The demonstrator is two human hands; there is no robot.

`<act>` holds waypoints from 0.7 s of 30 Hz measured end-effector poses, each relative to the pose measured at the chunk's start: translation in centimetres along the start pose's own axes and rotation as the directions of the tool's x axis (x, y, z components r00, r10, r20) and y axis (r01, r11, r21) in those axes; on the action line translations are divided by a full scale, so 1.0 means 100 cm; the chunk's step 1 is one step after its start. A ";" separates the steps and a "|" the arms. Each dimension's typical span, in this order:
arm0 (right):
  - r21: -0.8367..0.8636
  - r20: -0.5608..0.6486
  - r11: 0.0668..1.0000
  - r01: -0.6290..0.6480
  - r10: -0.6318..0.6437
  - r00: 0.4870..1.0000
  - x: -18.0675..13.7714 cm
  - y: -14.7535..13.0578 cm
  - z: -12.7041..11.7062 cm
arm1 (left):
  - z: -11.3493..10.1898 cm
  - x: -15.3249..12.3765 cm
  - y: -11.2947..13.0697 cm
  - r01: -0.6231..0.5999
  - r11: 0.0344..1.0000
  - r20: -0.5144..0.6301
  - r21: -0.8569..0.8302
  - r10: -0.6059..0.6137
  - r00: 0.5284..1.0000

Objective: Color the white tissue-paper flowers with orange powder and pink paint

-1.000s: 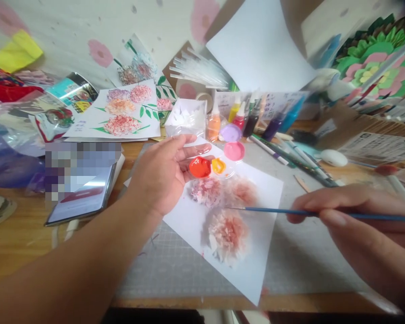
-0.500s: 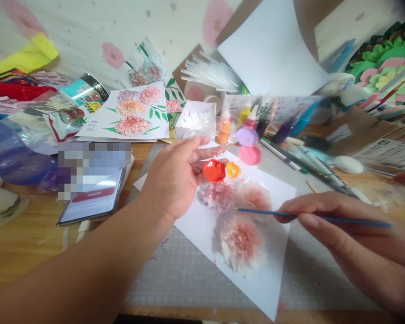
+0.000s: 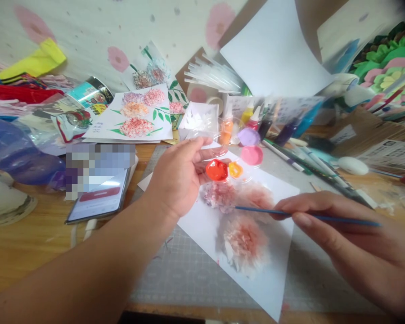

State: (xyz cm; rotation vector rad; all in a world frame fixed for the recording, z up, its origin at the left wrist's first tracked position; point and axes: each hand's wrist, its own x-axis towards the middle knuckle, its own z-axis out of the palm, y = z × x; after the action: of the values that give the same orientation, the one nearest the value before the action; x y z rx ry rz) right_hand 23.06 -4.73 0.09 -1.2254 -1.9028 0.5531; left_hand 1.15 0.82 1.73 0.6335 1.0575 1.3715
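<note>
My left hand (image 3: 180, 175) is closed on the rim of a clear plastic paint palette (image 3: 217, 170), holding it above a sheet of white paper (image 3: 256, 288). Red, orange-yellow, pink and purple paint sit in its wells. Between the thumb and fingers of my right hand (image 3: 327, 229) is a thin blue paintbrush (image 3: 263, 210), lying nearly level. Its tip is at the lower edge of the back-left ruffled flower (image 3: 219, 194); whether it touches is blurred. A second reddish flower (image 3: 256, 198) is to the right, and a larger white-and-red flower (image 3: 245, 243) lies nearer me.
Under the paper is a grey cutting mat (image 3: 185, 270). A phone (image 3: 101, 193) lies left, beside a purple bottle (image 3: 16, 148). Finished flower pictures (image 3: 135, 112), a white box (image 3: 199, 119) and paint bottles (image 3: 226, 128) stand behind. Several pens (image 3: 283, 155) lie right, near cardboard (image 3: 381, 139).
The brush has shifted slightly left along the back-left flower. My left hand keeps its hold on the palette. The whole view has drifted a little.
</note>
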 end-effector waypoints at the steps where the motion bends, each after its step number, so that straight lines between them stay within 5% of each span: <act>1: 0.000 -0.008 1.000 0.000 0.000 1.000 0.000 0.000 0.000 | 0.000 0.000 0.000 -0.001 1.000 -0.004 0.000 0.001 1.000; 21: -0.042 0.001 0.996 0.082 -0.082 0.997 0.002 0.003 0.003 | -0.002 0.001 -0.001 0.011 1.000 0.031 -0.018 -0.011 0.999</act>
State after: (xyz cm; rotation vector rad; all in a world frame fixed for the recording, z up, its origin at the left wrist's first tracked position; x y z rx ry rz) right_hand 22.95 -4.44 -0.18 -1.1683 -1.9634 0.4714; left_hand 0.98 0.88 1.51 0.6326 1.0214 1.3564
